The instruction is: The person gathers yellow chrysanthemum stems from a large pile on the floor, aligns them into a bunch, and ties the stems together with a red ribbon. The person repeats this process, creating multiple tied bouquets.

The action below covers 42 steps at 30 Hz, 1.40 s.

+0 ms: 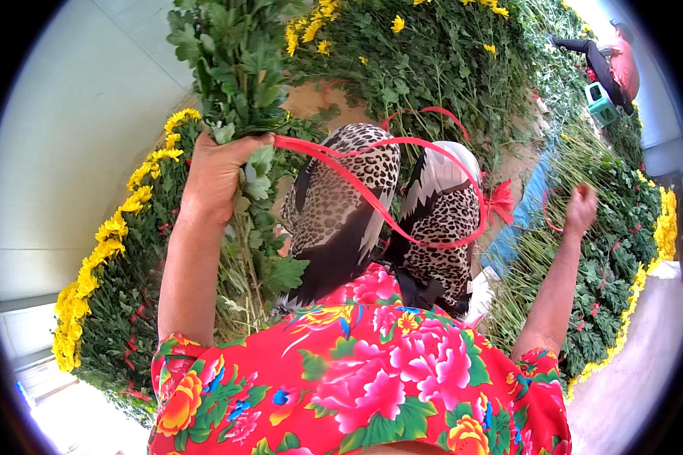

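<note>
My left hand [219,176] grips a bunch of leafy green chrysanthemum stems [242,85], with the stem ends hanging below the fist. A red plastic ribbon [375,202] runs from between my left thumb and the bunch, looping loosely over my knees in leopard-print trousers [347,165]. Out to the right, my right hand [581,210] is raised over a heap of cut stems with its fingers curled. Close to it curves a thin red strip [546,210]; whether the fingers hold it I cannot tell.
Tied yellow chrysanthemum bunches [108,239] line the left, and more [620,273] lie at right. Loose flower stems [421,62] are heaped ahead. A red ribbon bundle [498,202] lies by my right knee, near blue sheeting [512,227]. A person [617,68] sits on a green stool [600,105].
</note>
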Available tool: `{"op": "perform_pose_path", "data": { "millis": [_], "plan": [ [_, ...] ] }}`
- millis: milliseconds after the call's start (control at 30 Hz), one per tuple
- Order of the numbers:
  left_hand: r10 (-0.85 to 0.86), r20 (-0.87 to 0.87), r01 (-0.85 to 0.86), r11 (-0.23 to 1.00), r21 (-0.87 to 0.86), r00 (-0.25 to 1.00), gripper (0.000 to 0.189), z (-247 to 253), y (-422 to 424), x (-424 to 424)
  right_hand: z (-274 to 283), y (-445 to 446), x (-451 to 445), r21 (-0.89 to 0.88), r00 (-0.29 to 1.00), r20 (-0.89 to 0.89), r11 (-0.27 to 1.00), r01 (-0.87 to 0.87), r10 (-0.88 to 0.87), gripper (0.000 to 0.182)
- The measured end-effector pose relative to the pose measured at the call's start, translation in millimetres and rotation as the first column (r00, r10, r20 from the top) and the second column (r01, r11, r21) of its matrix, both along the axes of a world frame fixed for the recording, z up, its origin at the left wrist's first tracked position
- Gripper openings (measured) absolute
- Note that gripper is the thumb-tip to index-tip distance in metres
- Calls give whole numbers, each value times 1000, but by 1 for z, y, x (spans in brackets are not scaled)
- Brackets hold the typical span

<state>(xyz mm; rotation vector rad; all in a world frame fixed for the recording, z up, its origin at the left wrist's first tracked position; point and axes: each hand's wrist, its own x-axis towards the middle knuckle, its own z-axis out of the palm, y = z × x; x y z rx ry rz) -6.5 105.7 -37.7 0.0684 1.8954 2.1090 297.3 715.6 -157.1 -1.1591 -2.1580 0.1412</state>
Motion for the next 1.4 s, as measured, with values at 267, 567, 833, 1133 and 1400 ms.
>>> {"op": "perform_pose_path", "data": {
  "millis": [267,567,833,1133,1400],
  "plan": [
    [-102,-21,101,994,-46,995,31,-6,13,9,102,-291,-155,-314,511,-176,444,-839,842,40],
    [-120,-9,119,990,-80,993,26,1,11,9,90,-328,-174,-435,436,-197,320,-842,878,18],
    [-152,60,157,984,-83,987,27,-6,23,7,61,-175,-108,-221,854,-234,830,-512,464,29],
    [-161,50,166,978,-124,986,27,-5,28,8,76,-316,-139,-337,499,-404,382,-860,767,43],
    [-38,-27,34,990,-139,999,23,1,3,-6,79,-355,-132,-685,612,-717,-495,-534,333,27]
  ]
}}
